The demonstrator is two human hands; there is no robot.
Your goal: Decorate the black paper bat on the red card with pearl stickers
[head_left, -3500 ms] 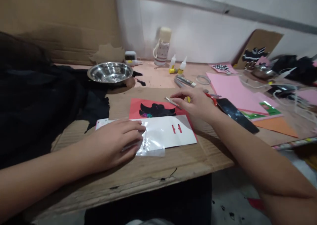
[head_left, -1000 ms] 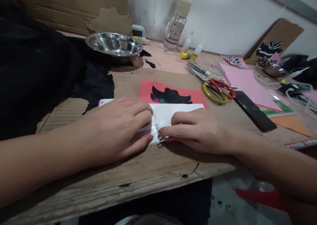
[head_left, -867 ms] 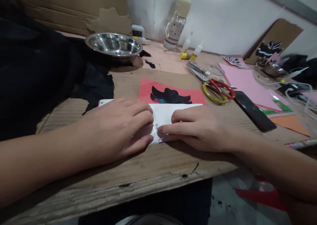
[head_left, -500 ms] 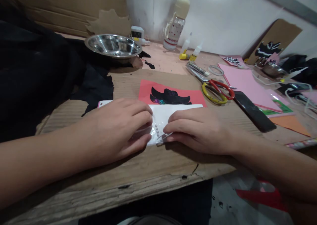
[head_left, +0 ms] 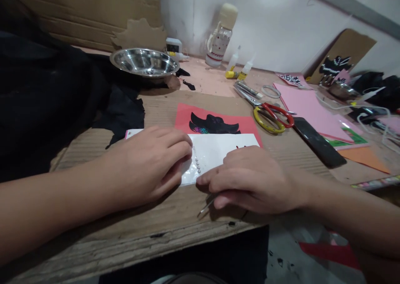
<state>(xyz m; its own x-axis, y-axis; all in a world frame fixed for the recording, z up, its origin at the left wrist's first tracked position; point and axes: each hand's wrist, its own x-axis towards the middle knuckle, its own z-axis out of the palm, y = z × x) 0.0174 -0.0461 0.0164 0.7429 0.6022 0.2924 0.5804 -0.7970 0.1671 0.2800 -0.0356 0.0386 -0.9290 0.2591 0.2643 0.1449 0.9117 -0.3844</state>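
A white sheet with clear, shiny plastic on it lies in front of me, carrying a short row of small pearl beads. My left hand rests on its left part, fingers curled together at the plastic beside the beads; its thumb is mostly hidden. My right hand is closed on metal tweezers, whose tips point down-left below the sheet's near edge. Its index fingertip presses at the lower end of the bead row. Behind the sheet, partly covered, is a red card bearing a black shape with glitter.
Scissors and a black phone lie to the right, near pink paper. At the back stand a steel bowl, a bottle and small glue bottles. Black cloth lies left.
My right hand has turned, bringing the tweezers' tips from the beads down past the sheet's near edge. Its index finger now touches the sheet by the beads. My left hand stays nearly still.
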